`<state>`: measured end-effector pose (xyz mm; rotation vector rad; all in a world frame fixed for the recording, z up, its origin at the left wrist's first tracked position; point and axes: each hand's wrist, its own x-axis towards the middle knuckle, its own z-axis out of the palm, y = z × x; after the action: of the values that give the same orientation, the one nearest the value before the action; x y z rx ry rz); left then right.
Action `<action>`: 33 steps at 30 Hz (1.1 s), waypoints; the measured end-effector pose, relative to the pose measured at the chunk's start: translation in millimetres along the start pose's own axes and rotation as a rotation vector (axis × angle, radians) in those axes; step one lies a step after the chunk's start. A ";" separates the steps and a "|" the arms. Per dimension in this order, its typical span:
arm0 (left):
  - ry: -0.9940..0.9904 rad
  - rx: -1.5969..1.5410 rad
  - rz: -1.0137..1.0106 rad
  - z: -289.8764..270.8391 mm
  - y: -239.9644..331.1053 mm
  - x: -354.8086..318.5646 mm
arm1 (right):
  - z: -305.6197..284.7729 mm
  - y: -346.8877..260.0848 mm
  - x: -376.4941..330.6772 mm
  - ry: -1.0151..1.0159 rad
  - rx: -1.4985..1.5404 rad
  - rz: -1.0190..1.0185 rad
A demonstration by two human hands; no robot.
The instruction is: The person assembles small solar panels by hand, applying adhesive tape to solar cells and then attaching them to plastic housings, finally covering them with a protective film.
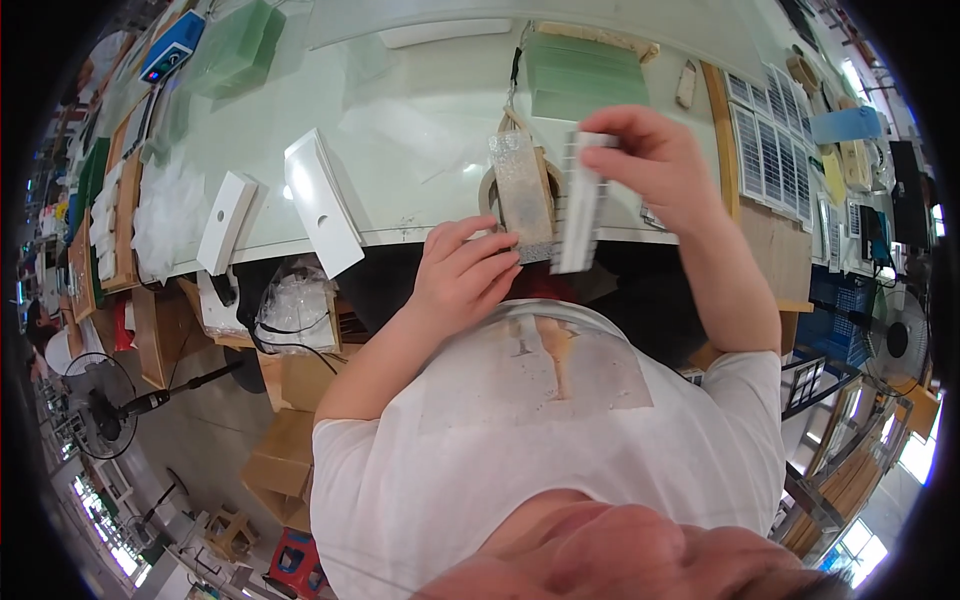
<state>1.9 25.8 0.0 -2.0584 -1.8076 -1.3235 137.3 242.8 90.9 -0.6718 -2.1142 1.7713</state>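
Note:
My right hand [655, 165] is raised over the front edge of the table, thumb and fingers pinching the upper end of a narrow white strip [580, 215]. Thin dark pins or teeth stick out along the strip's sides, and it hangs nearly upright. To its left, a grey, speckled rectangular block [522, 190] lies pointing toward me, its near end reaching the table edge. My left hand [462, 270] is beside that near end, fingers slightly apart and bent, fingertips at the block's side. I see nothing held in it. A round ring [488, 192] shows partly beneath the block.
Two white flat boxes [323, 200] [227, 222] lie at the front left. Green translucent blocks stand at the back left [236, 48] and back centre [588, 78]. A blue device [174, 46] sits far left. Trays of dark panels [770, 145] lie right of a wooden strip [722, 135].

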 end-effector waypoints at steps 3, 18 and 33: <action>0.014 0.023 -0.016 0.5 2.2 -1.2 | 33.9 12.8 20.5 -0.032 0.012 0.145; 0.089 -0.025 -0.094 4.5 1.1 -5.3 | 49.3 38.6 50.0 -0.050 -0.084 0.127; 0.033 -0.004 -0.060 2.8 0.3 -5.1 | 49.0 43.6 50.0 -0.066 -0.099 0.117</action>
<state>4.1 23.4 -5.0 -1.9868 -1.8690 -1.3685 77.0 233.8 35.4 -0.7879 -2.2616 1.7801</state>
